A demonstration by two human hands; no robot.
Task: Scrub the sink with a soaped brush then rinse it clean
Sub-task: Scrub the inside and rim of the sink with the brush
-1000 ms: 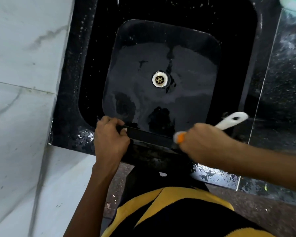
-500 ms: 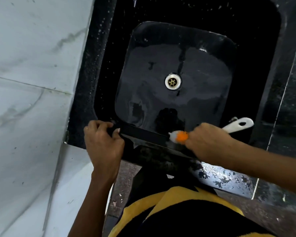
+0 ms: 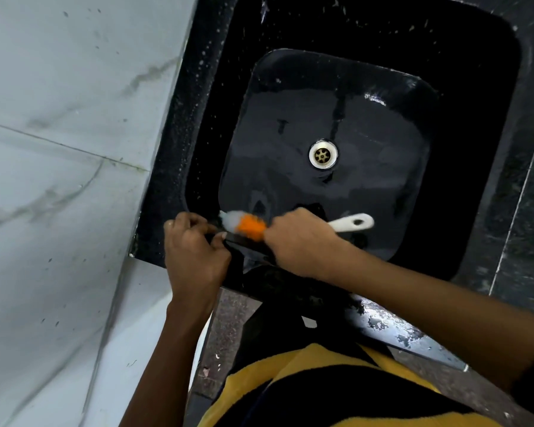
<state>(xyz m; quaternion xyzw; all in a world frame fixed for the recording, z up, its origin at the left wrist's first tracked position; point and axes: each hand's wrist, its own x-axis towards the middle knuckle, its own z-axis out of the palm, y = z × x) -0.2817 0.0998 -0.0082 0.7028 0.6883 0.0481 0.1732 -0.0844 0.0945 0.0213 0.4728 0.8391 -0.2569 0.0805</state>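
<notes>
Moved leftward along the black sink's (image 3: 179,167) near rim, the soapy orange-bristled white-handled brush (image 3: 250,227) is gripped by the right hand (image 3: 299,238) for scrubbing, while the rim is clasped by the left hand (image 3: 195,251) for support.

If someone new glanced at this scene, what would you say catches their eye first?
The orange, soap-whitened brush stands out against the black sink, held by the right hand at the near rim. The left hand grips that rim beside it. The pale metal drain shines mid-basin, and grey-veined marble tiles fill the left.
</notes>
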